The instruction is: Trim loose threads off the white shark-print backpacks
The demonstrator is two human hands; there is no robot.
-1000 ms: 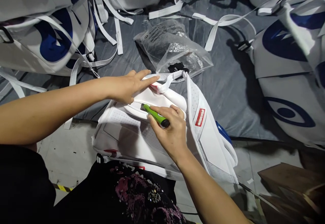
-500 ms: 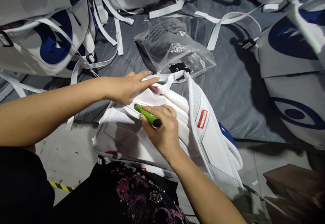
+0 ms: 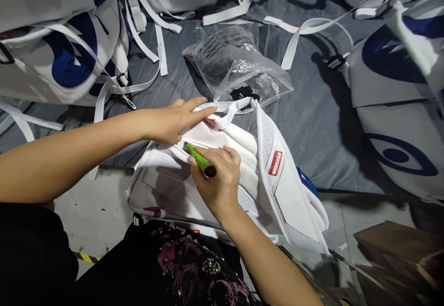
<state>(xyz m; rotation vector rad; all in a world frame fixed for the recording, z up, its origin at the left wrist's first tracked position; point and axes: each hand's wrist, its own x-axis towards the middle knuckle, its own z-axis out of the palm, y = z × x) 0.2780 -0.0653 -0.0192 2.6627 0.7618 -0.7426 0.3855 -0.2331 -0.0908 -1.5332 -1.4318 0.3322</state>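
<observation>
A white backpack (image 3: 194, 199) lies across the table's near edge and my lap, its padded back face up. My left hand (image 3: 176, 120) presses on the upper part of it, fingers spread, beside the white top handle loop (image 3: 227, 120). In my right hand (image 3: 220, 176) is a green marker pen (image 3: 199, 159), gripped between thumb and fingers. Its dark tip points away to the upper left, close to a seam in the white padding; whether it touches cannot be made out. A shoulder strap (image 3: 277, 172) with a red label runs along the right of the backpack.
Beyond the backpack, a clear plastic bag (image 3: 239, 61) rests on the dark-covered table (image 3: 312, 112). White-and-blue backpacks stand at the left (image 3: 72, 56) and right (image 3: 395, 112), their loose straps (image 3: 293, 42) trailing over the table. A brown cardboard box (image 3: 391, 241) is at lower right.
My right hand and the marker pen have shifted slightly to the left and down, the tip staying near the same seam. My left hand keeps its place on the backpack.
</observation>
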